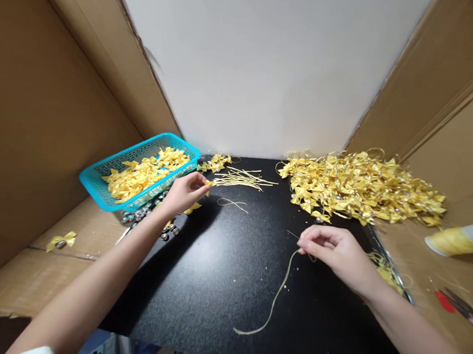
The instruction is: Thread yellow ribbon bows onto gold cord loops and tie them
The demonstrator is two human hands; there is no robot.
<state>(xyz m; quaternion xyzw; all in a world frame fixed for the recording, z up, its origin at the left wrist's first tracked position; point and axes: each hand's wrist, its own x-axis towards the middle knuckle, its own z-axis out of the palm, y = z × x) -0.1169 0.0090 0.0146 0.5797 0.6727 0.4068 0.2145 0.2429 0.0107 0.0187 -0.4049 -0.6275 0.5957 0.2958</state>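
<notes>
Walled by cardboard on both sides and a white panel behind, with open room on the black desk between left hand and right hand, out to the near edge. Flanked by a heap of yellow bows, right, and a turquoise basket of bows, left. Pinching a thin cord in the right, trailing over the desk, and a small yellow piece in the left, beside bundled strands.

Wht slv edge on L arm, bare below; R forearm bare too
</notes>
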